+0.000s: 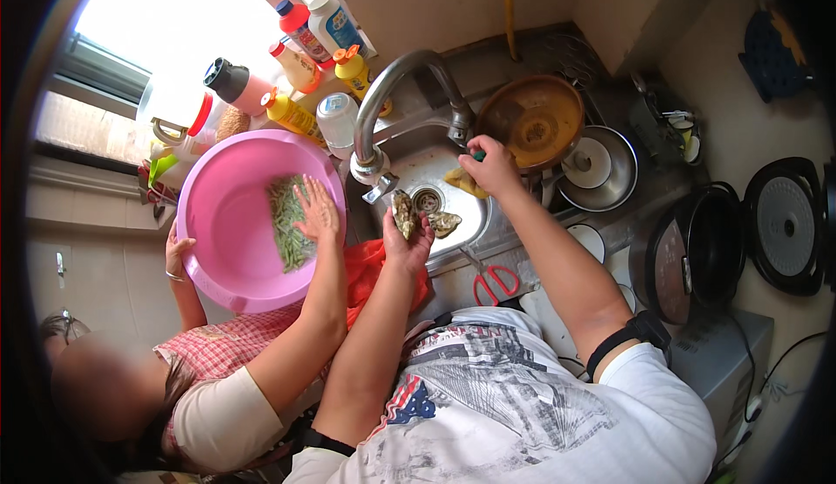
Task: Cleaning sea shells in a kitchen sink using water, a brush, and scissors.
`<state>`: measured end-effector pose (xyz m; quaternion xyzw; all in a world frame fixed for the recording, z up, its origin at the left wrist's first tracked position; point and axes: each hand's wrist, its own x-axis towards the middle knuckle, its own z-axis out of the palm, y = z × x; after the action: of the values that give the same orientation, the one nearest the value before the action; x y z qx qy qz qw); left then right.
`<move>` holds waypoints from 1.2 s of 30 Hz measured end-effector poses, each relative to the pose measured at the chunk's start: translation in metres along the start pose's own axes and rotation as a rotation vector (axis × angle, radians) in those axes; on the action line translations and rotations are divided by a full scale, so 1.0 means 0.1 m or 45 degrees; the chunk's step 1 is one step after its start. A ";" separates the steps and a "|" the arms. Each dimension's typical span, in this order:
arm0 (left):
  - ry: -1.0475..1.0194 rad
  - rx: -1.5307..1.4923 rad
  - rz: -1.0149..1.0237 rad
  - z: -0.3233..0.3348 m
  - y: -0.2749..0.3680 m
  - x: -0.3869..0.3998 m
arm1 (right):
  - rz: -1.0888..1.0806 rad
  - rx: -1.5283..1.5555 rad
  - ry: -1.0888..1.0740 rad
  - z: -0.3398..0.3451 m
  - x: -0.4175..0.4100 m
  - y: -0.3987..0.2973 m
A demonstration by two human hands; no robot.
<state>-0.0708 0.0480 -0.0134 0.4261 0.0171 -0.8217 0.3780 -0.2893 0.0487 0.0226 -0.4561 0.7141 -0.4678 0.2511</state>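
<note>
My left hand holds a rough-shelled oyster over the near left side of the steel sink. Close to its fingertips, a second oyster lies in the sink by the drain strainer. My right hand pinches a worn yellow and green scouring sponge over the sink's right side. Its fingers partly cover the sponge. The curved steel faucet arches above the sink, its spout just left of my right hand.
At my left a co-worker's hand touches green pods in a pink basin; the other grips its rim. Red-handled scissors rest on the near sink edge. A brown bowl and steel pan sit right; bottles line the sill.
</note>
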 end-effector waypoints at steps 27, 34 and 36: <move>-0.232 0.031 -0.037 0.32 0.30 0.15 | 0.210 0.780 -0.174 0.44 -0.34 0.08; -0.187 0.033 0.180 0.34 0.20 0.16 | 0.148 0.643 -0.265 0.78 -0.59 0.10; -0.215 0.011 0.144 0.27 0.19 0.21 | -0.042 0.239 -0.136 0.86 -0.71 0.01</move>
<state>-0.0844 0.0123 -0.0055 0.3573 -0.0423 -0.8321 0.4221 -0.1891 0.0740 -0.0207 -0.4666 0.6453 -0.5117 0.3227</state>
